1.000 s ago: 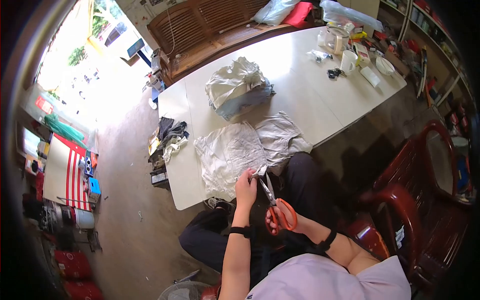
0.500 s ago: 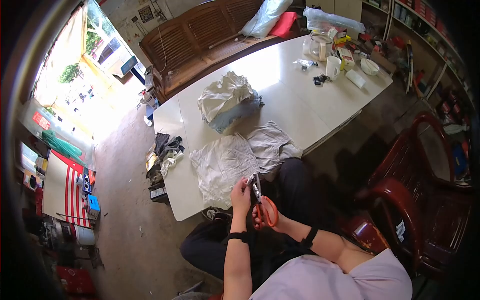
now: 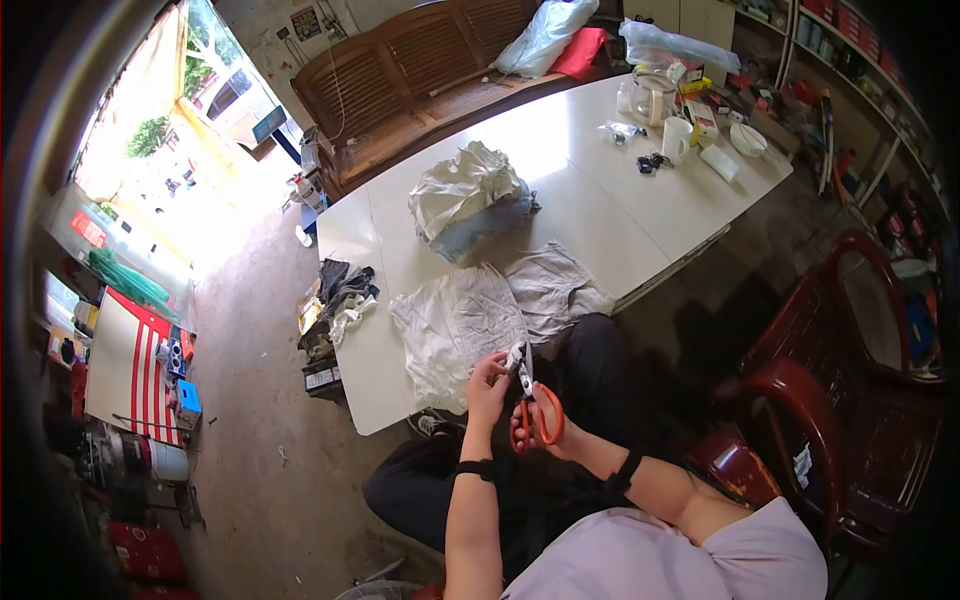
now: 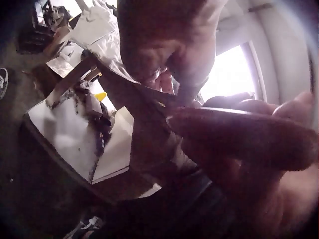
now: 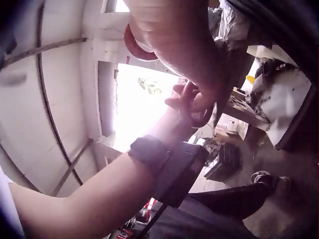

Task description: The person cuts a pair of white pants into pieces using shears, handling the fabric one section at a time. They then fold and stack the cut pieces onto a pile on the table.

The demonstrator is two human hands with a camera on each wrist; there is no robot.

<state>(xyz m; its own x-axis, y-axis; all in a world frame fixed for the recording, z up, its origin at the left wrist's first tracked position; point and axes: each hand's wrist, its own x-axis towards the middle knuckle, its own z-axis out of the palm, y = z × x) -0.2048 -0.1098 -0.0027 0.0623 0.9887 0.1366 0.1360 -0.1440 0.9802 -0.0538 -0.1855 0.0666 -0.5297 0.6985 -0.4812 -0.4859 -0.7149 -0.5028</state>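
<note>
Scissors [image 3: 527, 386] v. close to L grip [image 3: 486, 388]: nick risk.
R grip [image 3: 541, 428] holds them, L pinches edge of white cloth [image 3: 460, 315] at tabletop's [image 3: 640, 175] near side; if cloth slips, cut cd stray left.

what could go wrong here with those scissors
The scissors are right beside the left hand, which pinches a small white piece, so a slip might nick a finger. The blades also point toward the white cloth on the table, so they could perhaps snip or snag it by accident.
</note>
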